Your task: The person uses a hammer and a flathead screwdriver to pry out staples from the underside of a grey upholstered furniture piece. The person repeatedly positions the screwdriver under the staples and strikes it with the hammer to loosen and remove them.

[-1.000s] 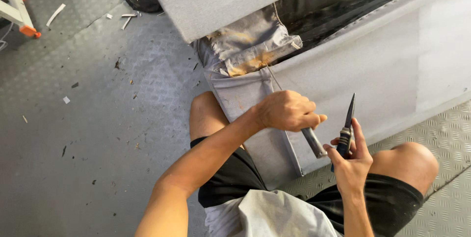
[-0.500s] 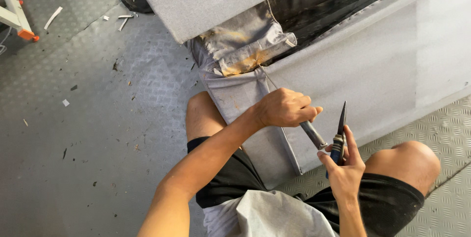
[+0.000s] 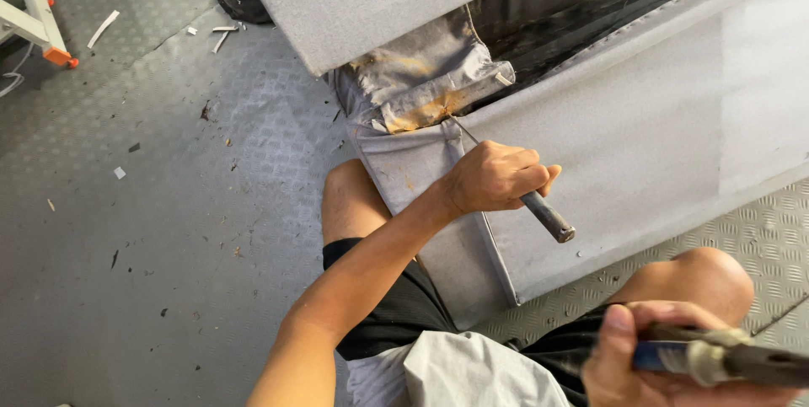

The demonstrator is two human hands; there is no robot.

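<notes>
Grey fabric-covered furniture frame (image 3: pixel 640 120), corner seam up. Left hand (image 3: pixel 493 178) clenched round a dark metal rod (image 3: pixel 549 218), tip at the seam for prying. Right hand (image 3: pixel 653 356) grips a blue-handled tool (image 3: pixel 716 361), held clear.

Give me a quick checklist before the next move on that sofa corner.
1. Left hand gripped on the metal tool: ok.
2. Tool tip set at the torn fabric on the sofa corner: cannot tell, the hand hides it.
3. Right hand gripped on the blue-handled tool: ok.
4. That tool's working end in view: not ok, cut off by the picture's edge.
5. Knees clear of the metal tool: ok.
</notes>
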